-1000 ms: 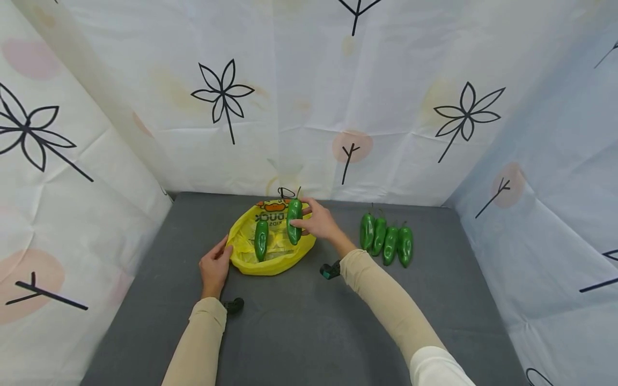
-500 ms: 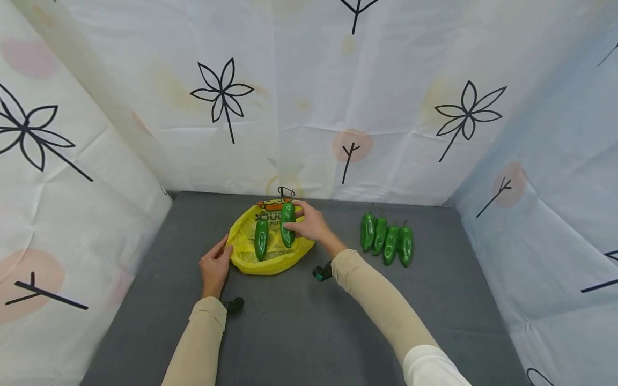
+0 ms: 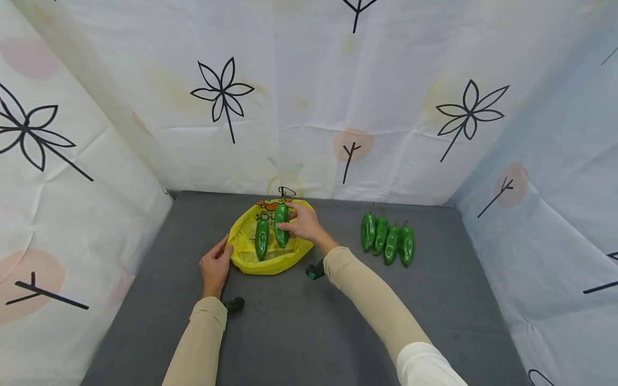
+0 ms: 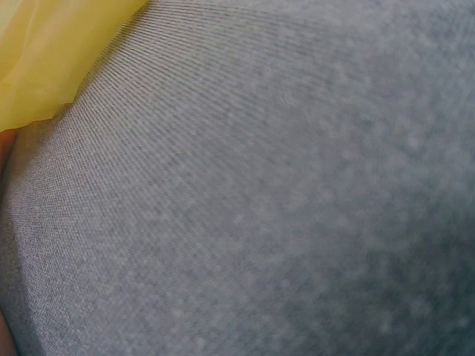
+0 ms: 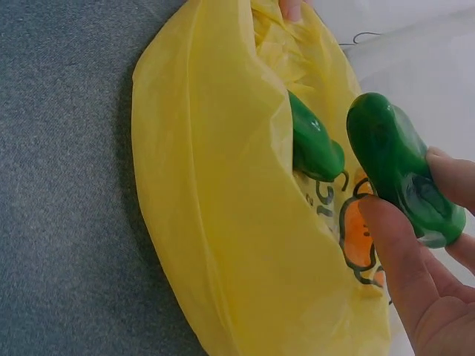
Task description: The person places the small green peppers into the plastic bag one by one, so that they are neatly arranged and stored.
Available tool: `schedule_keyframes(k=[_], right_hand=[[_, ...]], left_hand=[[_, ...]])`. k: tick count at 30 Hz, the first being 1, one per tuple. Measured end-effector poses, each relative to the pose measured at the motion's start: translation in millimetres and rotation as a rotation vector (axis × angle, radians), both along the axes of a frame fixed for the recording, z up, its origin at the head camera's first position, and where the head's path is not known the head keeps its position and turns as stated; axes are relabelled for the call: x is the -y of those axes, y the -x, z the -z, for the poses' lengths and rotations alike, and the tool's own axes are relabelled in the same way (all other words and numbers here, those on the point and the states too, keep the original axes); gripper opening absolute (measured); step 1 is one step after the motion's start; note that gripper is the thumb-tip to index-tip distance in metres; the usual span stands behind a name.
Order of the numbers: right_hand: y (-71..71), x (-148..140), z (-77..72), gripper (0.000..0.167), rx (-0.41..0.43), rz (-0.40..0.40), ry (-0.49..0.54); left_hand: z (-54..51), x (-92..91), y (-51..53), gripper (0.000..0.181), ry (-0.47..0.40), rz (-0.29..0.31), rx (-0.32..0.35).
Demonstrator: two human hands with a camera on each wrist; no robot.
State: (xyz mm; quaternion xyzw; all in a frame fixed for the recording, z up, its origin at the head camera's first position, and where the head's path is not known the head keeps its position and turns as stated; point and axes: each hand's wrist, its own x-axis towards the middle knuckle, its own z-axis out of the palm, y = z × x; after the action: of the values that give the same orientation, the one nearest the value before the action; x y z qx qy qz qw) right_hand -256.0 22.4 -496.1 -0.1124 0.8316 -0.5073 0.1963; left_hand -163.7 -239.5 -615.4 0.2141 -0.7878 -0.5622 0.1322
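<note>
Wears a long, plain beige left sleeve with a gathered cuff, and a matching right sleeve, wrinkled toward its far end. Shows a white sleeve at the near right. Carries a small, rounded black device at left and a blocky dark device with a teal patch at right. Has left hand and right hand bare.
</note>
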Motion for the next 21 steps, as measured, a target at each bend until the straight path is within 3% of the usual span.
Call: schedule_keyframes(k=[6,21], right_hand=[[2.5,5,6.2,0.078,0.025,-0.007,0.023],[1.8,26,15.9,0.079,0.053,0.027,-0.046]], left_hand=[[1.2,0.1,0.1,0.04,0.002,0.004,-0.011],[-2.3,0.1,-1.4,0.038,0.013,0.008,-0.039]])
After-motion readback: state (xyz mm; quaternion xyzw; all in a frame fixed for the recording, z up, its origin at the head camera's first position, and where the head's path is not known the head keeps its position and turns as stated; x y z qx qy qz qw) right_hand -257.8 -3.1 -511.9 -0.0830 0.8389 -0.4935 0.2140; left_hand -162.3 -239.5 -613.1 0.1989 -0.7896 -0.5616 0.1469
